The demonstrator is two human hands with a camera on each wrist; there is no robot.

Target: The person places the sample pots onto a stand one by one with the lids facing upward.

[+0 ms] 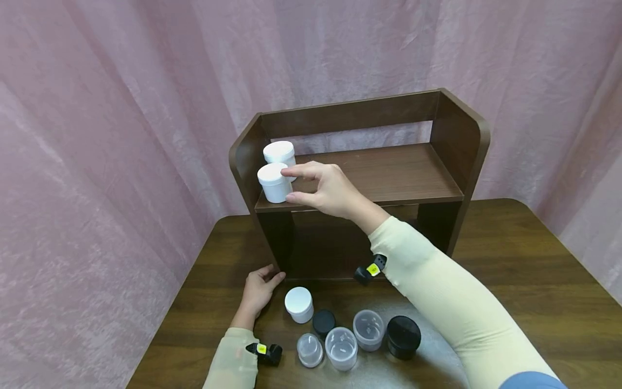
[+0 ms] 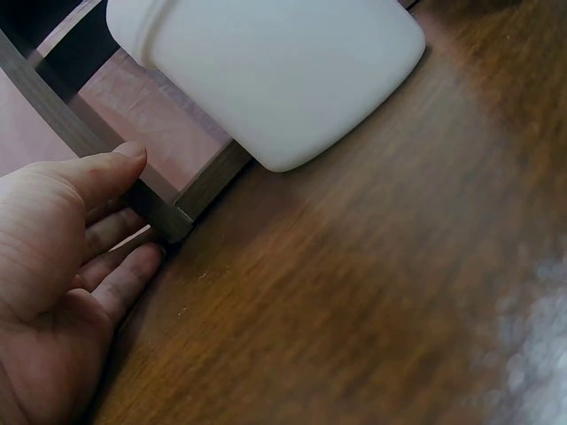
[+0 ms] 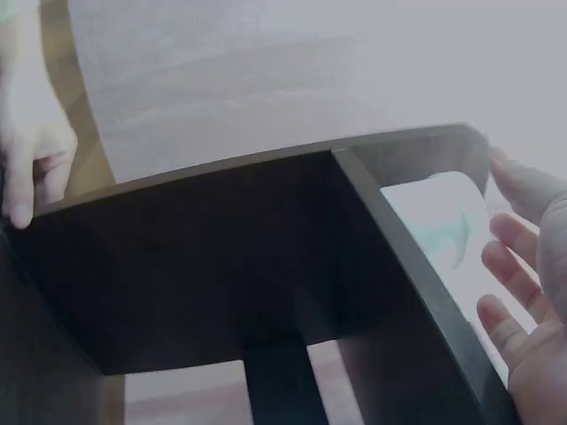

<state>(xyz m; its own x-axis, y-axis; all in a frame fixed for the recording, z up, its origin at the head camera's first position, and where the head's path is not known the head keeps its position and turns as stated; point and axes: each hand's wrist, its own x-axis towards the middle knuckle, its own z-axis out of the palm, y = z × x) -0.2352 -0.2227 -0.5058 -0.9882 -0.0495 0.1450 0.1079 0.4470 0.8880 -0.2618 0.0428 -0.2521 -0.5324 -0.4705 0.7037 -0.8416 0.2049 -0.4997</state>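
Observation:
Two white lidded jars stand one before the other at the left end of the upper board of a brown wooden desk shelf (image 1: 389,173). My right hand (image 1: 328,189) is at the front jar (image 1: 275,186), index fingertip by the lid and thumb by the base, fingers spread in the right wrist view. The rear jar (image 1: 279,151) is partly hidden behind it. My left hand (image 1: 257,292) grips the foot of the shelf's left side panel (image 2: 146,199), thumb at its front edge and fingers along its outer side. Another white jar (image 1: 298,303) stands on the table close by.
On the table (image 1: 194,329) before the shelf stand several clear plastic cups, one of them here (image 1: 341,348), a small black-lidded jar (image 1: 324,322) and a larger black jar (image 1: 403,336). A pink curtain (image 1: 121,135) hangs behind.

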